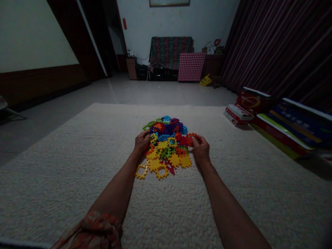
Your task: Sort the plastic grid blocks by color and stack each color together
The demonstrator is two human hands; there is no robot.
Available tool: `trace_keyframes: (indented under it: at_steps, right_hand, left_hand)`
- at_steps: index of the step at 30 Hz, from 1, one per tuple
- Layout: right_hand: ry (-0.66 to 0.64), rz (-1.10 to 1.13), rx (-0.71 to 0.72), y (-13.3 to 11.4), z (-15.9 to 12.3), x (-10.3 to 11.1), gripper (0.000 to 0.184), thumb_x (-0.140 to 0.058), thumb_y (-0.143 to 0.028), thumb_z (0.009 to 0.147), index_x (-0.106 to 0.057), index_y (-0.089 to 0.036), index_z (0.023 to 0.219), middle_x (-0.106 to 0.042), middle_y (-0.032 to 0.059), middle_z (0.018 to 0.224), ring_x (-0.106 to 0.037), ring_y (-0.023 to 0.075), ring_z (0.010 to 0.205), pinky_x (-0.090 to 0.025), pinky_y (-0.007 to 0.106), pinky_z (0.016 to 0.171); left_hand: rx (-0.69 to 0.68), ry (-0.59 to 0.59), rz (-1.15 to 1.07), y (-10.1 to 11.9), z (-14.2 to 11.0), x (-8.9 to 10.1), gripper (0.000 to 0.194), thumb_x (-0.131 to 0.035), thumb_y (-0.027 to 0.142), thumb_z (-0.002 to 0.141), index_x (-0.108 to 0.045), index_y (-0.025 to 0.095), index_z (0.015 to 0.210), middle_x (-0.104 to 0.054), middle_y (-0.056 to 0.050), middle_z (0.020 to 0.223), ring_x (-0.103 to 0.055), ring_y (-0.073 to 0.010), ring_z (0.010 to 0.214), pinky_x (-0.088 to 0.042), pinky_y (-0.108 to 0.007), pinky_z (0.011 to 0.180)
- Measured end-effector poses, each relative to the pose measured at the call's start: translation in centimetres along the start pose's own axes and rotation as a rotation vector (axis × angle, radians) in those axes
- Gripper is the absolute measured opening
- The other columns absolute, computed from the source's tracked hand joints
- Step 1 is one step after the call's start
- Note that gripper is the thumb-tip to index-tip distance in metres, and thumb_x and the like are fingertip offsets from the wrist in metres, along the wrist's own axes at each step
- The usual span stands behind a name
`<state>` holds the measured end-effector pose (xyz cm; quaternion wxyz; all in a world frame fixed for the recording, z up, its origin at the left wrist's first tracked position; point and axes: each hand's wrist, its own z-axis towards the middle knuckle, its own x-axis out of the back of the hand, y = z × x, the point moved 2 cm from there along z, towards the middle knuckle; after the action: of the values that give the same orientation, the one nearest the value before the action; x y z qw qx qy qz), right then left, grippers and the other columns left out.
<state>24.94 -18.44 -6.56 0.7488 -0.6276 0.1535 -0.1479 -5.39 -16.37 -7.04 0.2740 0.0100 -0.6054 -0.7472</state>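
Head view: loose heap of multicoloured toothed plastic pieces (168, 145) on a cream quilted mat (77, 169), midway between both hands. Yellow mostly at the near side; red, blue, purple and green further back. Right hand (201, 148) at heap's right edge, thumb and fingers nearly together, pinching a red-orange toothed plastic piece (191, 135). Left hand (142, 141) at the left edge, fingers curled in against the heap, next to a small yellow windowed piece (153, 138); fingertips partly hidden, can't tell if it has hold of anything. Near edge: two yellow open square frames (140, 177), solid yellow toothed square (185, 161) at right, dark red piece (169, 167) between. Floral sleeve (90, 230) on left arm. Right side: small red-and-white carton (238, 114), large dark blue box (303, 121), purple striped curtain (269, 45) behind. Far end: red-and-white checked cloth (191, 67), yellow object (205, 80) on floor, too dim to identify.
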Motion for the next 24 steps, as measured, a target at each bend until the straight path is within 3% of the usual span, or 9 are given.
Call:
trace_keyframes:
  at_steps: [7,13,15,19,24]
  right_hand:
    - [-0.130,-0.279,0.174,-1.4,4.6,-4.5,0.035,-0.057,-0.041,0.074,-0.073,-0.018,0.096,-0.076,0.0062,0.094,-0.068,0.0204,0.084,-0.052,0.030,0.077]
    - [-0.232,-0.730,0.121,-2.1,6.6,-5.9,0.035,-0.051,-0.044,0.084,-0.076,-0.019,0.080,-0.075,0.0042,0.078,-0.066,0.0200,0.078,-0.044,0.027,0.069]
    - [-0.242,-0.768,0.116,-1.9,6.9,-6.2,0.035,-0.052,-0.043,0.084,-0.075,-0.019,0.073,-0.073,0.0043,0.072,-0.065,0.0195,0.075,-0.042,0.026,0.068]
    - [-0.195,-0.809,0.151,-1.0,7.3,-6.7,0.034,-0.055,-0.046,0.084,-0.080,-0.022,0.083,-0.076,0.0050,0.079,-0.067,0.0206,0.079,-0.044,0.027,0.070]
    - [-0.171,-0.698,0.193,-0.2,7.6,-7.6,0.026,-0.061,-0.043,0.078,-0.081,-0.027,0.084,-0.078,0.0028,0.082,-0.070,0.0231,0.082,-0.050,0.031,0.076]
  left_hand:
    - [-0.054,0.001,0.139,0.0,0.3,-0.6,0.031,-0.058,0.025,0.078,-0.078,0.021,0.101,-0.076,-0.004,0.110,-0.069,-0.0223,0.107,-0.050,-0.034,0.102]
    - [-0.064,0.031,0.169,-0.1,0.5,-0.8,0.029,-0.058,0.026,0.077,-0.078,0.022,0.097,-0.077,-0.003,0.106,-0.070,-0.0217,0.102,-0.052,-0.034,0.099]
    - [-0.077,0.035,0.174,0.0,0.4,-0.9,0.028,-0.058,0.025,0.076,-0.078,0.022,0.095,-0.077,-0.004,0.105,-0.070,-0.0219,0.102,-0.052,-0.034,0.099]
    - [-0.082,0.030,0.170,0.1,0.4,-0.9,0.026,-0.058,0.024,0.076,-0.078,0.021,0.093,-0.077,-0.005,0.104,-0.069,-0.0229,0.102,-0.052,-0.035,0.099]
    - [-0.090,0.027,0.165,-0.2,0.4,-1.0,0.023,-0.060,0.024,0.076,-0.078,0.023,0.091,-0.076,-0.003,0.103,-0.069,-0.0223,0.100,-0.052,-0.034,0.097]
